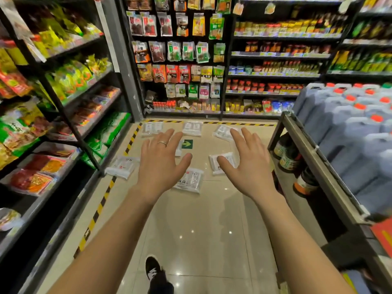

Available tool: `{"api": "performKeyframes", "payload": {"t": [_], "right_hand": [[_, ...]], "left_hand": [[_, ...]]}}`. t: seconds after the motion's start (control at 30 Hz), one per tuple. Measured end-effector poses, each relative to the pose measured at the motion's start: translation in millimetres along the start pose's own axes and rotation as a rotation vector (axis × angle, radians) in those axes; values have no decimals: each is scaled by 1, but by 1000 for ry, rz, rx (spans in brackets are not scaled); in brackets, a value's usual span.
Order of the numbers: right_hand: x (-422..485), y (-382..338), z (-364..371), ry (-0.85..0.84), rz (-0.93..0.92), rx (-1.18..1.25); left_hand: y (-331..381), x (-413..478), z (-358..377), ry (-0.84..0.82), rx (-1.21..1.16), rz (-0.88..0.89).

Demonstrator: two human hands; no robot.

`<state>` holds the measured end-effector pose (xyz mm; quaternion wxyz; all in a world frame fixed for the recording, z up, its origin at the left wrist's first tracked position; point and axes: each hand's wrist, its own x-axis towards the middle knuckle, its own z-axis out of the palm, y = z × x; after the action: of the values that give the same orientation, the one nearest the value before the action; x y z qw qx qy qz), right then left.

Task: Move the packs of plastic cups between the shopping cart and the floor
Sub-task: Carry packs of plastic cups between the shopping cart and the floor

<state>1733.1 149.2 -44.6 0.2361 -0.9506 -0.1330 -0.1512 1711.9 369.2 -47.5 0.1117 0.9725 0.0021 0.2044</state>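
The tiled floor (pixel 191 230) fills the middle and bottom of the frame, edged with yellow-and-black striped tape (pixel 99 209). Stocked shelves (pixel 63 92) run down the left and across the top, and blue jugs (pixel 350 128) with orange caps are stacked at the right.

Your two bare arms reach up from the bottom edge. Your left hand (pixel 160 164) and right hand (pixel 248 164) are both spread flat, fingers straight, holding nothing.

Seven packs (pixel 188 180) of cups lie on the floor at centre frame:
- three in a row by the far tape
- one at the left tape
- two near your thumbs
- one mostly hidden behind your left hand

One green arrow sticker (pixel 187 144) sits between your hands. One black shoe (pixel 152 268) shows at the bottom, and one ring (pixel 162 143) is on your left hand.
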Motion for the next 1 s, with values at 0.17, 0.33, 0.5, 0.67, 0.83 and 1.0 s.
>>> {"api": "performKeyframes", "payload": {"t": [0.17, 0.33, 0.5, 0.67, 0.83, 1.0], "right_hand": [[78, 11, 48, -5, 46, -38], [164, 4, 103, -78, 84, -90], [246, -4, 162, -121, 123, -60], [301, 6, 209, -168, 160, -45], [350, 43, 252, -207, 201, -26], [407, 97, 298, -235, 227, 15]], "left_hand": [[-35, 84, 58, -60, -22, 39], [-82, 171, 100, -120, -47, 58], [-139, 251, 139, -155, -77, 53], [-169, 307, 177, -194, -88, 47], [-176, 356, 224, -275, -68, 70], [-170, 412, 288, -334, -32, 75]]}}
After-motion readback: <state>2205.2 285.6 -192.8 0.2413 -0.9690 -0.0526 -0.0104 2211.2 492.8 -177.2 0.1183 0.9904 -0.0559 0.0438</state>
